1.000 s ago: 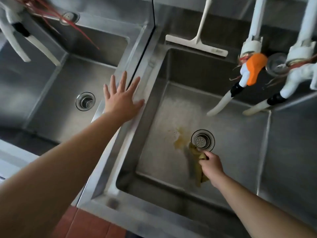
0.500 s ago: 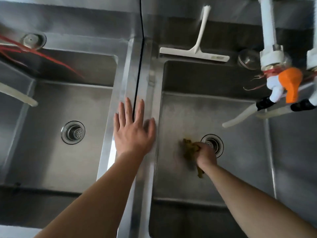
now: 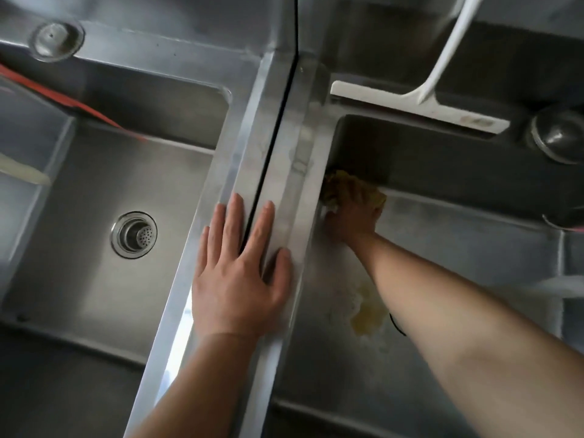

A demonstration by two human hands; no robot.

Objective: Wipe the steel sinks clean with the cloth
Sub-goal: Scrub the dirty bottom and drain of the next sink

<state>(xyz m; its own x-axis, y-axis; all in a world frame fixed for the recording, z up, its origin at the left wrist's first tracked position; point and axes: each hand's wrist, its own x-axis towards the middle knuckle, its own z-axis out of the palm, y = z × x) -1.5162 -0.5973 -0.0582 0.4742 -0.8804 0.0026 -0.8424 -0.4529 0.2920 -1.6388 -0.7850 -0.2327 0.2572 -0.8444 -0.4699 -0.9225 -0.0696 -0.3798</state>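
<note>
Two steel sinks stand side by side. In the right sink [image 3: 458, 235] my right hand [image 3: 354, 216] presses a yellow-brown cloth [image 3: 339, 184] into the far left corner of the basin, where the floor meets the walls. Whether its fingers curl round the cloth is hidden by the back of the hand. A yellowish stain [image 3: 366, 311] lies on the basin floor under my right forearm, which hides most of the drain. My left hand [image 3: 240, 273] rests flat, fingers spread, on the steel rim [image 3: 284, 137] between the basins. The left sink [image 3: 79, 248] shows its drain [image 3: 134, 234].
A white squeegee [image 3: 417, 105] lies on the back ledge of the right sink, beside a round steel fitting [image 3: 559, 137]. A steel cap [image 3: 57, 41] sits on the left back ledge. Red cord [image 3: 72, 102] and a pale hose end [image 3: 22, 172] hang over the left sink.
My right hand has swept the cloth from beside the drain up to the far left corner of the right basin. The left hand stays on the rim. The view has shifted closer.
</note>
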